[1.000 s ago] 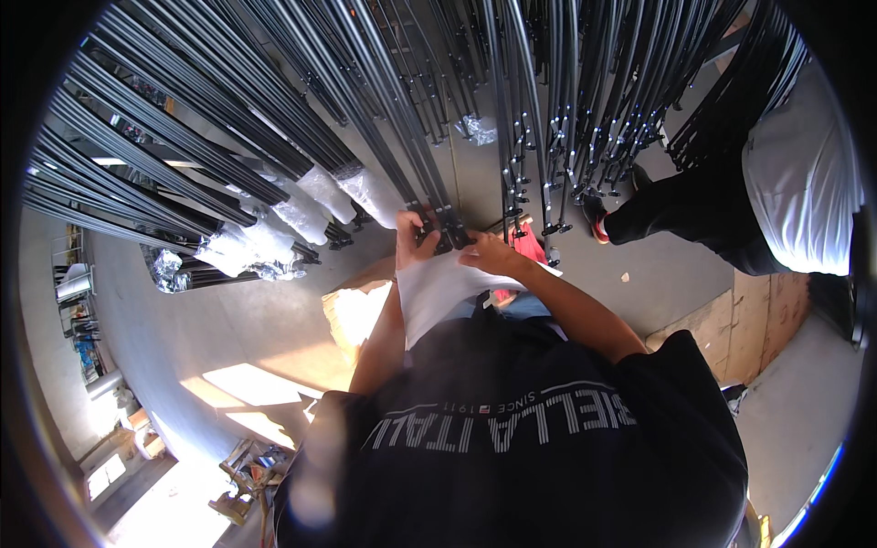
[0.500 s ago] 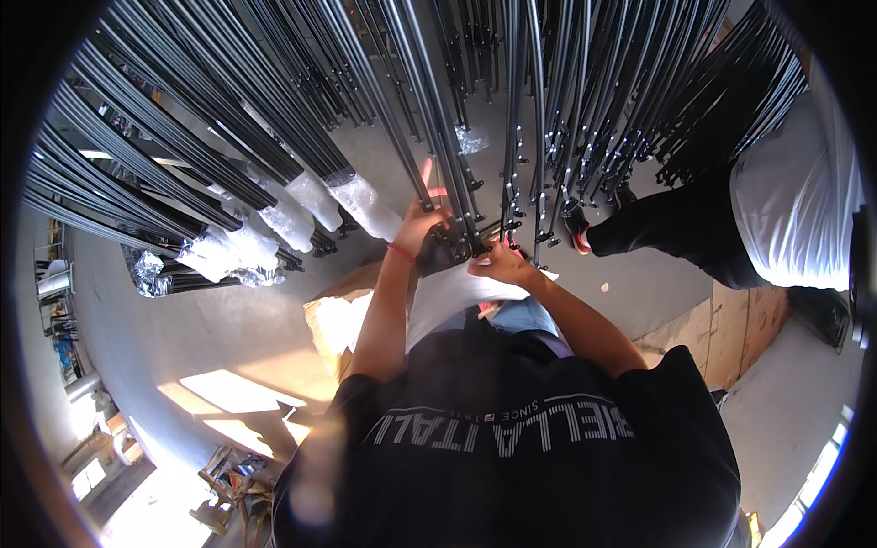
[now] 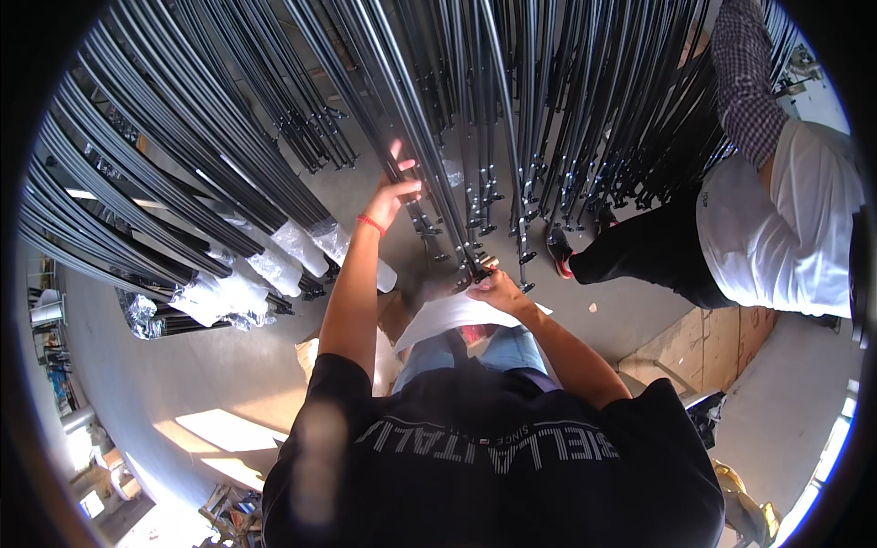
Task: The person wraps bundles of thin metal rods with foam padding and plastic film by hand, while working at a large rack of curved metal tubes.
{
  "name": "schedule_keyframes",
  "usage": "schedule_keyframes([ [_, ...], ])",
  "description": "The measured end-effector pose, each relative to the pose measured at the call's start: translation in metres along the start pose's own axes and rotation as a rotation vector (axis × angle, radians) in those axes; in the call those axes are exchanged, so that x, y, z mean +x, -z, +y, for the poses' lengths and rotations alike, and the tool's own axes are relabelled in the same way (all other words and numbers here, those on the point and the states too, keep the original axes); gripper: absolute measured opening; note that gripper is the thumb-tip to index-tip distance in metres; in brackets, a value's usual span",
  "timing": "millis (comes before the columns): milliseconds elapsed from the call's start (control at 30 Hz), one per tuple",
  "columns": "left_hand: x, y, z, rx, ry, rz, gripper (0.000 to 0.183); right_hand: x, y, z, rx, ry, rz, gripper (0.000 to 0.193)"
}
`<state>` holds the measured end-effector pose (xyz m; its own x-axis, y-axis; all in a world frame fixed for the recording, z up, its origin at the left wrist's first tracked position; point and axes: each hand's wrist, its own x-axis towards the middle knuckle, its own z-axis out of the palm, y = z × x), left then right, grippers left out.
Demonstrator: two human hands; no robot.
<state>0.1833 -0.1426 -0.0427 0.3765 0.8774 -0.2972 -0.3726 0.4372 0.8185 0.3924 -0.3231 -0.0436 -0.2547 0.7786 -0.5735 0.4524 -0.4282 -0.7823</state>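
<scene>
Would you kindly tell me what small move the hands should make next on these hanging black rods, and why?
Probably steady the hanging black metal rods with the left hand, since it rests against them higher up, while the right hand works at their lower ends beside the white sheet.

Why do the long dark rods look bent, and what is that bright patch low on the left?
Head view: the fisheye lens bows the hanging black metal rods toward the rim; sunlight falls in patches on the grey concrete floor, glaring white at the lower left edge; a blurred pale smear lies over the black printed shirt.
</scene>
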Motion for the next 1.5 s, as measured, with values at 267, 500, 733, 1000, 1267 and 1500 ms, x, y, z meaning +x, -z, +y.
schedule_keyframes([
  [267,0.029,0.025,-0.002,0.243,0.095,-0.084,0.059,0.000,0.001,0.012,0.052,0.090,0.069,0.052],
  [500,-0.012,0.003,0.002,0.305,0.021,-0.526,0.022,-0.010,0.011,-0.004,-0.012,-0.041,0.152,0.057],
  [733,-0.093,-0.026,-0.004,0.215,0.116,-0.457,0.039,-0.003,0.012,-0.012,-0.210,-0.036,-0.011,0.031],
  [1000,-0.142,-0.051,0.012,0.130,0.298,-0.413,0.042,0.005,-0.030,0.001,-0.134,0.154,-0.225,0.028],
  [1267,-0.151,-0.059,-0.029,-0.178,0.056,-0.282,0.045,0.000,-0.067,0.000,-0.238,0.386,-0.048,0.027],
  [1500,-0.156,-0.057,-0.028,-0.188,0.244,-0.231,0.028,-0.028,-0.053,0.004,-0.451,0.410,-0.084,0.014],
])
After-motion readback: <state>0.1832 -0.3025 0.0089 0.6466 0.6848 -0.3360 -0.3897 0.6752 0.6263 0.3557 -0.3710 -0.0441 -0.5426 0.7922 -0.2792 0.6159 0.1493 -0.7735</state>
